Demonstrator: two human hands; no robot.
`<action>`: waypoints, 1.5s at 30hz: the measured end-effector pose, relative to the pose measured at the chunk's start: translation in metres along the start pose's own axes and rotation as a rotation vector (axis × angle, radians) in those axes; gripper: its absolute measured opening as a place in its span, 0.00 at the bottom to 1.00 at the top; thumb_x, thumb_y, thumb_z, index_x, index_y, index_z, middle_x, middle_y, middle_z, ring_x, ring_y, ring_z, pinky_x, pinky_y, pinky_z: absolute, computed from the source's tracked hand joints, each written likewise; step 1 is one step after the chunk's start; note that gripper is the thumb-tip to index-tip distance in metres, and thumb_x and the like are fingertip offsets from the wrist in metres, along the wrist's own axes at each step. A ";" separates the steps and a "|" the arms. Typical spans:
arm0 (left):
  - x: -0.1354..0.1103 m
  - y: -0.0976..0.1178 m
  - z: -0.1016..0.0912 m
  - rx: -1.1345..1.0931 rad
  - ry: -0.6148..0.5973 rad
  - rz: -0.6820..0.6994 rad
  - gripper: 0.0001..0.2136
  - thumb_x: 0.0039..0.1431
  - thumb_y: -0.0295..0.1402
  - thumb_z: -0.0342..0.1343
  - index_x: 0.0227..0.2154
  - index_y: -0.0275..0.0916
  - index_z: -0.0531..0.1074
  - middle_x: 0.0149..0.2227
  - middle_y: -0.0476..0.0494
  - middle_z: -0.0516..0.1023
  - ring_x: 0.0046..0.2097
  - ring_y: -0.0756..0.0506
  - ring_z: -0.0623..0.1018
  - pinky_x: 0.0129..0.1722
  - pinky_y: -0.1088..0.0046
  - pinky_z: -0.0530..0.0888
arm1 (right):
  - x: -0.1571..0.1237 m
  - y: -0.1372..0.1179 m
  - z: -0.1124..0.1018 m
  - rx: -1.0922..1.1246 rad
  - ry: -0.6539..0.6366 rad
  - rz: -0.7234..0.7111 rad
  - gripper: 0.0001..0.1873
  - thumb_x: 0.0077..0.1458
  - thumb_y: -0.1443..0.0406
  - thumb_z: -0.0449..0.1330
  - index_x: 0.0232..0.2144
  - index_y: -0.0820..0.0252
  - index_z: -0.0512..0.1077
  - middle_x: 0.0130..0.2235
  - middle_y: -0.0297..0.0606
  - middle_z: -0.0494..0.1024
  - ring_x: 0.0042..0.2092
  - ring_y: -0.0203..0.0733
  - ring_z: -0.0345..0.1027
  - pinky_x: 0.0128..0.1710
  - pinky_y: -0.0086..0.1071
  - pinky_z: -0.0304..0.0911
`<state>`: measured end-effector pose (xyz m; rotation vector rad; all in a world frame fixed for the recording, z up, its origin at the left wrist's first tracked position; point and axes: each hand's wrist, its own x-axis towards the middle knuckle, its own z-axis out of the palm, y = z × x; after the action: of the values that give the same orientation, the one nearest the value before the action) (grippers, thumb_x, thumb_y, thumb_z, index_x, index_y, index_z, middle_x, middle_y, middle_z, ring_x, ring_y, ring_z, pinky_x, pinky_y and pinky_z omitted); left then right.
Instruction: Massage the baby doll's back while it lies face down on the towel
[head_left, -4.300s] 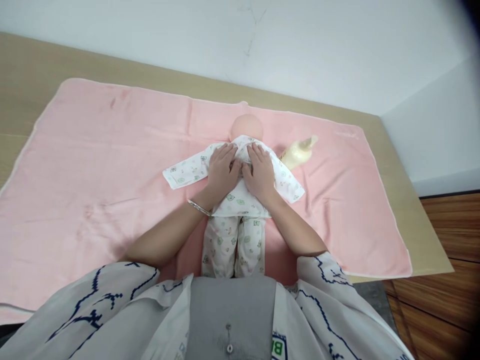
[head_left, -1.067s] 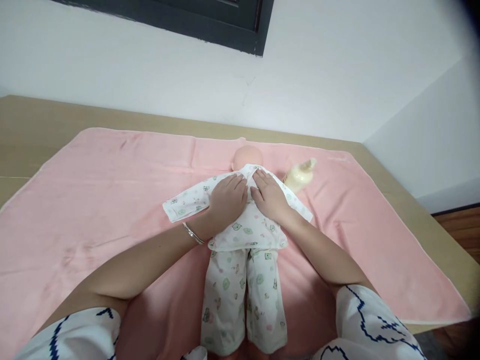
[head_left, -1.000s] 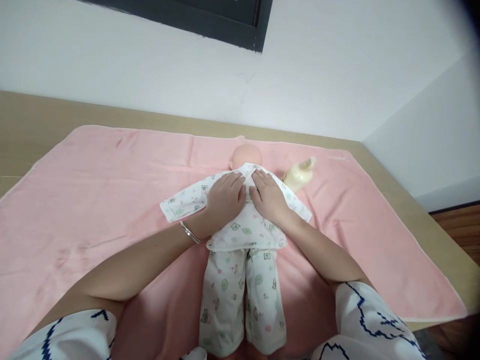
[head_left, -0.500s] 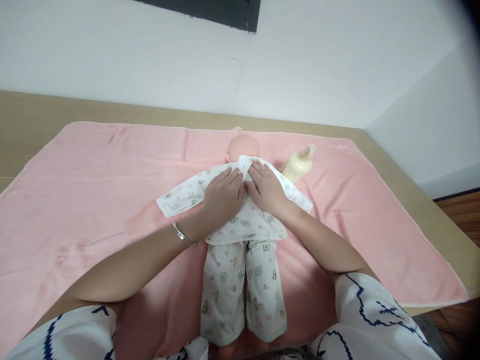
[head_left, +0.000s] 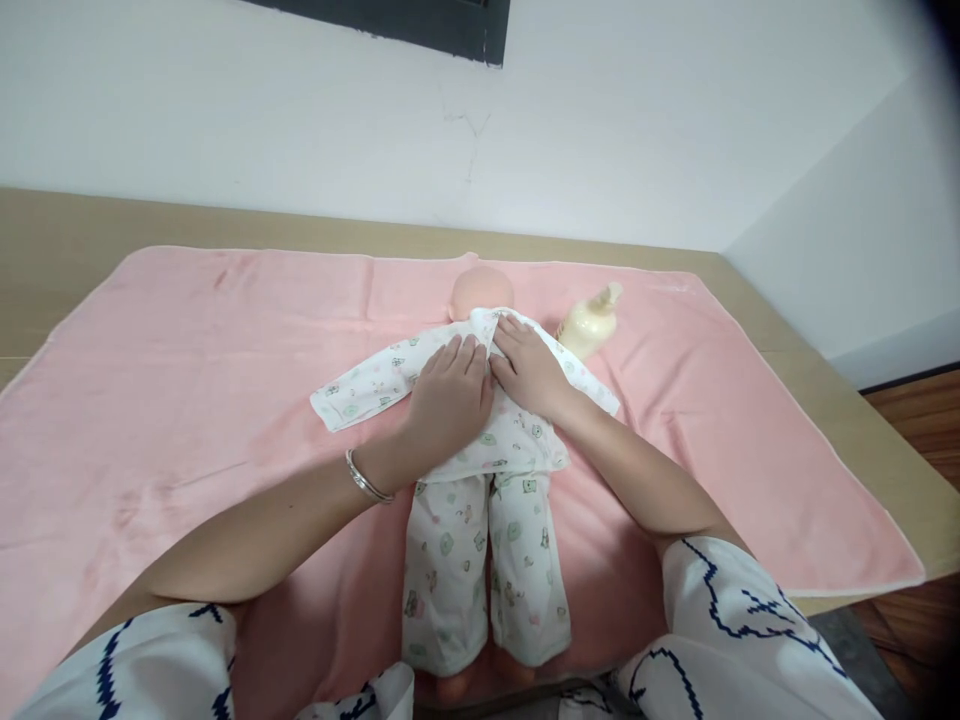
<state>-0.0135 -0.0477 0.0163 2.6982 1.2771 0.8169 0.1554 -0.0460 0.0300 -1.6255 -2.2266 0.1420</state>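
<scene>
A baby doll (head_left: 482, 291) lies stretched out with its bald head away from me and its feet close to my body; no face shows. It wears a white printed long-sleeved top (head_left: 517, 440) and matching trousers (head_left: 448, 575). My left hand (head_left: 452, 397) lies flat on the left half of the top's upper part, fingers stretched out. Flat on the right half, just below the collar, rests my right hand (head_left: 527, 362), its thumb close to the left fingers. Neither hand grips anything. The sleeves spread out to both sides, the right one partly behind my right hand.
Under the doll is a pink blanket (head_left: 187, 400) on a wooden surface (head_left: 814, 370). A cream pump bottle (head_left: 589, 322) lies tilted to the right of the doll's head. A white wall (head_left: 300, 130) rises behind, with a dark frame (head_left: 442, 25) at the top.
My left hand has slid slightly toward me and turned a little on the top. My right hand stays nearly in place on the cloth. The whole view has shifted slightly.
</scene>
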 end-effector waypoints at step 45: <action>0.016 -0.035 0.020 -0.208 0.086 -0.095 0.24 0.64 0.36 0.45 0.60 0.32 0.66 0.64 0.33 0.69 0.68 0.36 0.65 0.69 0.52 0.60 | -0.010 -0.005 0.017 0.051 0.180 -0.001 0.28 0.66 0.61 0.46 0.64 0.68 0.64 0.68 0.48 0.64 0.71 0.51 0.52 0.72 0.50 0.48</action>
<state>-0.0201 -0.0097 -0.0026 2.4475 1.2482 1.0027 0.1477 -0.0542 0.0136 -1.5458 -2.0718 0.0496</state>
